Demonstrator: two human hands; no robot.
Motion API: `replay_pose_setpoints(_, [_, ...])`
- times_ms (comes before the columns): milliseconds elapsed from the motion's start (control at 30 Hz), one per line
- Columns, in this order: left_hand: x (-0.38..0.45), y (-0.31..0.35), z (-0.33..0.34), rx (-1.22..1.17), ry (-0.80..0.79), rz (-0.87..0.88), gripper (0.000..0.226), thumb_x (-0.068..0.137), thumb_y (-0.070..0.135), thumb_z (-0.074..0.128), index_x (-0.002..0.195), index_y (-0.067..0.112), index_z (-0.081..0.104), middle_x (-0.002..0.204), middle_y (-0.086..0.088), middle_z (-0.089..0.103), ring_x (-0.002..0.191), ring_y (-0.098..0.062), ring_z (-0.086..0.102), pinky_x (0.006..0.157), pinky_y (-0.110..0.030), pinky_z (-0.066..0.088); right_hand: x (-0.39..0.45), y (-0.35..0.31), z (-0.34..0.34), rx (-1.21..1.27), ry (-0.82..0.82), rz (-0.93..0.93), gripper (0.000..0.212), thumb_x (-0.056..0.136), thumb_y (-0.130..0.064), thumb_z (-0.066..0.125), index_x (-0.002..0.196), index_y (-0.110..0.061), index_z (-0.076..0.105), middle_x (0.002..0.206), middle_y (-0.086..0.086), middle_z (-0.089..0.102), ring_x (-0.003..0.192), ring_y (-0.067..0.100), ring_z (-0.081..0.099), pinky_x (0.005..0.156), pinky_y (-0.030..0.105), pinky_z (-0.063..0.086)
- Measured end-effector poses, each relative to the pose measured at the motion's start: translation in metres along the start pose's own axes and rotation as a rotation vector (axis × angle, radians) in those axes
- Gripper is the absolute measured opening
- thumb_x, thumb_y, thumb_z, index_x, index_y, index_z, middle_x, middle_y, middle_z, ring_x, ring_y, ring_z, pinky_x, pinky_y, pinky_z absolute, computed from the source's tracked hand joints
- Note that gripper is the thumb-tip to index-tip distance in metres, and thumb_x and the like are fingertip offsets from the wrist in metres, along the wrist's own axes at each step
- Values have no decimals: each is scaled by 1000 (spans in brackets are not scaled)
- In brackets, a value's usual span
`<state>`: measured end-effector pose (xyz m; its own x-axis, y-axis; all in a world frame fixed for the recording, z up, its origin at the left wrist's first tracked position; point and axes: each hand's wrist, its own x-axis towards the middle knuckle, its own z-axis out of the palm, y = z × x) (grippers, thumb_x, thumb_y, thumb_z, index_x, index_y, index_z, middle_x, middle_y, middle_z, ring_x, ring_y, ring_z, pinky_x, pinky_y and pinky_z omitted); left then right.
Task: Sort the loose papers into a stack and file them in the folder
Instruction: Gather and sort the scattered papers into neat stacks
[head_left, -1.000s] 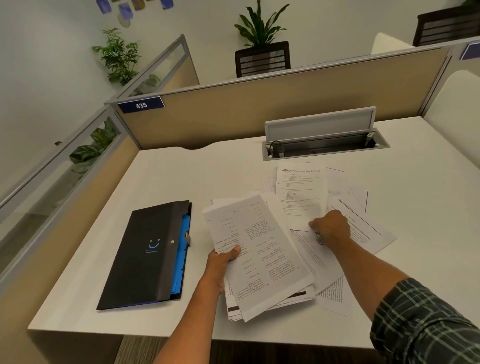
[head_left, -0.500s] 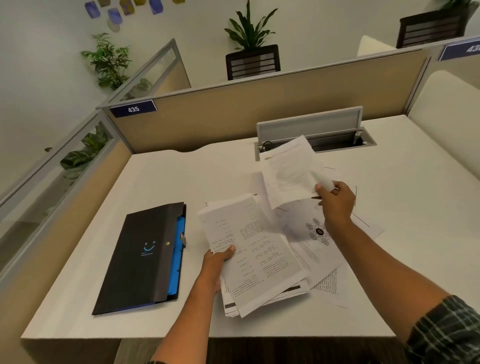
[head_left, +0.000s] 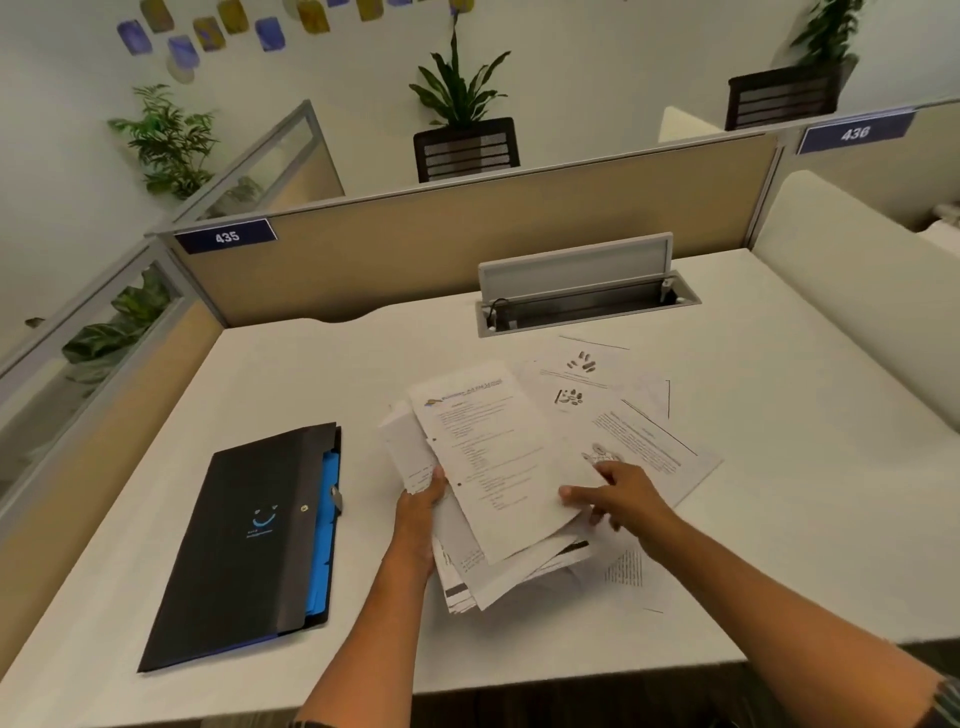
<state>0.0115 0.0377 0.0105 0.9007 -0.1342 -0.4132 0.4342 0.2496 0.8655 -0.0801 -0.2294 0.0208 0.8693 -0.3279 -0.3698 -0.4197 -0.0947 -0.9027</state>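
The loose papers (head_left: 613, 415) are split in two lots: a ragged stack (head_left: 493, 525) gripped at its near-left edge by the left hand (head_left: 423, 512), thumb on top and fingers curled beneath, and several sheets lying fanned on the white desk (head_left: 805, 493) just beyond and to the right of that grip. The right hand (head_left: 621, 499) pinches the right edge of the top printed sheet (head_left: 488, 457), which sits skewed across the stack rather than square to it. The risk, as I judge it, lies in that skew: the left hand clamps only one corner region, so lower sheets poking out toward the desk's near edge could slide free, and a tug by the right hand could crease or fan the pile further. The stack will likely need squaring before it fits a pocket. The black folder (head_left: 244, 545) lies flat, well to the left of the left hand, its flap closed; blue dividers (head_left: 324, 530) show along its right side, and whether any paper is inside cannot be told.
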Motion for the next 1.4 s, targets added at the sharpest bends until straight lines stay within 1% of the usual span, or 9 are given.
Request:
replay_pose_setpoints(167, [-3,7,3,62,-121,-8,40,97,26,64,132,6,65,124,-21,71,113,-40,67,104,-56,50,8,-16,-24,151,69,67,77,59,-76,77,114,-23,65,110,1,71,91,21,70,69,32,52])
replay_pose_setpoints(400, [-15,10,22,41,-286,-69,45,84,31,69,124,8,67,110,-18,75,91,-33,74,75,-43,62,15,-15,-12,482,-404,147,59,81,-36,87,133,-16,68,130,12,71,119,33,69,100,50,56])
replay_pose_setpoints(600, [-15,11,28,114,-248,-49,52,89,39,73,128,7,66,112,-16,76,95,-30,75,76,-37,61,16,-2,-6,580,-247,80,59,76,-18,88,130,-7,67,121,16,74,109,37,73,88,49,61])
replay_pose_setpoints(700, [-16,12,28,190,-217,-48,55,91,59,55,125,19,70,113,-9,77,99,-26,76,72,-32,61,17,1,-8,609,-279,68,64,72,-16,90,131,-7,67,123,20,73,112,41,71,94,55,58])
replay_pose_setpoints(833, [-18,14,35,195,-293,-38,59,93,72,46,128,32,71,128,-6,72,118,-30,69,92,-46,58,17,-7,-5,541,-384,10,67,71,-11,91,133,-14,66,126,16,72,115,39,70,92,53,59])
replay_pose_setpoints(900, [-19,19,40,278,-323,15,63,81,65,67,131,27,68,130,-4,71,122,-26,66,104,-49,52,17,-15,-4,507,-343,-44,66,70,-10,91,131,-15,67,124,13,73,114,37,71,89,50,60])
replay_pose_setpoints(1000, [-15,31,43,359,-334,106,59,68,42,89,121,26,71,124,1,74,117,-19,69,98,-35,57,15,-31,-7,418,-237,-179,59,68,-16,94,122,-19,72,121,9,75,110,33,73,91,52,60])
replay_pose_setpoints(1267, [-15,57,45,309,-399,344,61,64,24,94,120,27,71,121,-5,74,113,-24,70,86,-40,62,6,-63,-12,363,-248,-489,46,67,-22,91,111,-24,78,115,10,75,108,31,71,81,42,63])
replay_pose_setpoints(1400, [-15,43,34,402,-422,335,60,67,24,94,122,29,69,121,-4,73,113,-22,69,84,-38,62,7,-43,-6,329,-257,-437,56,59,-26,95,112,-32,76,115,7,74,109,28,71,82,44,63])
